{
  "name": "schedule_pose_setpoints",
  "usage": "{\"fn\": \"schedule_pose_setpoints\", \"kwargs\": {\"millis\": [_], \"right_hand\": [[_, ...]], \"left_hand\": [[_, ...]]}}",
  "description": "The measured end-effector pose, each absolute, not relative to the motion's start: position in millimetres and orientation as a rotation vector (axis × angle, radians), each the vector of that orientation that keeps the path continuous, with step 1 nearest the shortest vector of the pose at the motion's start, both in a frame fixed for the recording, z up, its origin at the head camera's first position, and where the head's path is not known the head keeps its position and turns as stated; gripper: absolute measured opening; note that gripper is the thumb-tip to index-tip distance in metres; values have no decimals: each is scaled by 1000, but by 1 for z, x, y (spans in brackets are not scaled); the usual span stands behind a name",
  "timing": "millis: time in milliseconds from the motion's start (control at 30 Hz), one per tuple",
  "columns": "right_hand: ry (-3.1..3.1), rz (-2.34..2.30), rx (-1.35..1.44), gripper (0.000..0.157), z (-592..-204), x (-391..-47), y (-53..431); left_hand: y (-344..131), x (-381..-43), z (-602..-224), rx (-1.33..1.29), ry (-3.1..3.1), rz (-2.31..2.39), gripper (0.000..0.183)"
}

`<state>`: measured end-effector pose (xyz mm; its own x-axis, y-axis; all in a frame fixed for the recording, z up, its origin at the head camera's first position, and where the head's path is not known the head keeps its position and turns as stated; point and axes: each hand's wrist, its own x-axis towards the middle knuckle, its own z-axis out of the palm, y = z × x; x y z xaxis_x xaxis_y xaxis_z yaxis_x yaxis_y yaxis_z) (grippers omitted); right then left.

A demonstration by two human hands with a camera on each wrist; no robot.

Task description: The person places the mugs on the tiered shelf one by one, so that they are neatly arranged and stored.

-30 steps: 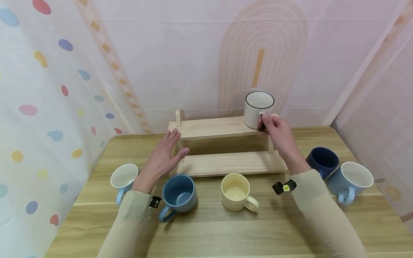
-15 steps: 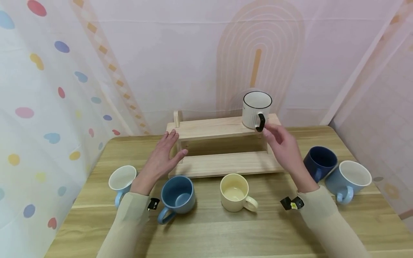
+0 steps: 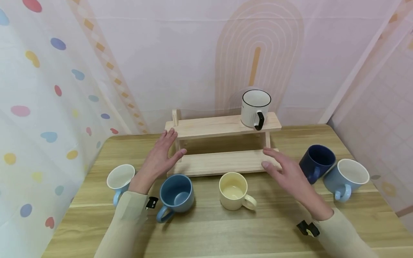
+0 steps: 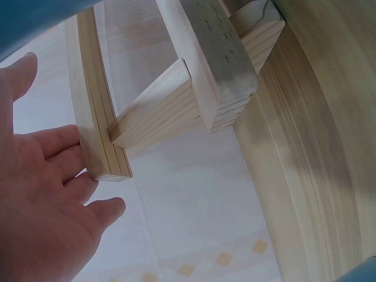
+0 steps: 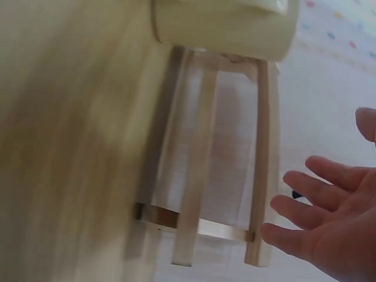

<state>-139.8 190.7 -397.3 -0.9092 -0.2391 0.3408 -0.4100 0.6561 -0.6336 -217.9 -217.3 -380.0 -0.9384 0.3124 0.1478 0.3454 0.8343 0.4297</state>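
One L hand (image 3: pixel 158 157) at rack (image 3: pixel 209 127), R hand (image 3: pixel 287 173) nr it, fingers apart, wht mug (image 3: pixel 251 114) whole in head view only

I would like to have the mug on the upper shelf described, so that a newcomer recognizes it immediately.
On the table stands a two-tier wooden rack. Near the right end of its upper shelf, a white mug stands upright. Its black handle sets it apart from the yellow mug and the blue mugs, all standing lower.
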Motion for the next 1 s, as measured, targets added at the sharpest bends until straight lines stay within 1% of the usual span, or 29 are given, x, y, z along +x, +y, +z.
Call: {"fn": "schedule_pose_setpoints", "kwargs": {"millis": [433,600,700,767,1000], "right_hand": [[-2833,953,739,47,-420,-106,183],[-2846,1021,839,35,-426,-101,179],[-2841,1122,900,27,-431,-101,177],[-2851,1218,916,26,-434,-101,176],[-2837,1758,949,29,-443,-106,169]], "left_hand": [[-218,-218,-379,-513,-2950,-704,85],[-218,-216,-380,-507,-2953,-707,84],[-218,-216,-380,-500,-2953,-707,85],[-218,-216,-380,-500,-2951,-704,85],[-219,-216,-381,-497,-2951,-699,84]]}}
